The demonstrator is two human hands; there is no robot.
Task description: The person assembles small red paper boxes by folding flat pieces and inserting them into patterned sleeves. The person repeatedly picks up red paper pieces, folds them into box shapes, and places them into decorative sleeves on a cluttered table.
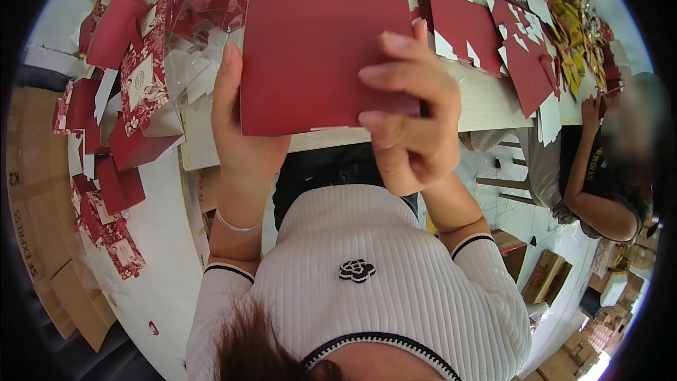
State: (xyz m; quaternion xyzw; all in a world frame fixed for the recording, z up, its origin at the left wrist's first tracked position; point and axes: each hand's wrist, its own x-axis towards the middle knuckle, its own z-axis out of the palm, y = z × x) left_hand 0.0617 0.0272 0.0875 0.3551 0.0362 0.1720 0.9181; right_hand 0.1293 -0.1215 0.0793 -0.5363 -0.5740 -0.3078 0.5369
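At twelve o'clock in the head view, a plain red card piece [317, 42] is held up in front of the person, above the near edge of the pale bench [486, 109], its broad face toward the camera. The left hand [243, 116], at eleven o'clock, grips it from the side, the thumb lying along its left edge and the palm under its lower left corner; the fingers behind are hidden. The right hand [430, 109], at one o'clock, has its fingers curled in front of the card's right part, the thumb near its lower edge; I cannot tell whether this grip pinches the card or only hovers at its face. On the bench between one and two o'clock lie red card sheets [462, 25] with white pieces among them, and at two o'clock a heap of yellow packets [568, 28]. Clear plastic wrapping [187, 46] sits between ten and eleven o'clock, next to patterned red boxes [141, 85] at ten. Brown cardboard [35, 190] stands at nine o'clock. A co-worker [599, 190] is at three o'clock, beyond a stool [511, 184], and an open carton [546, 275] rests on the floor at four.
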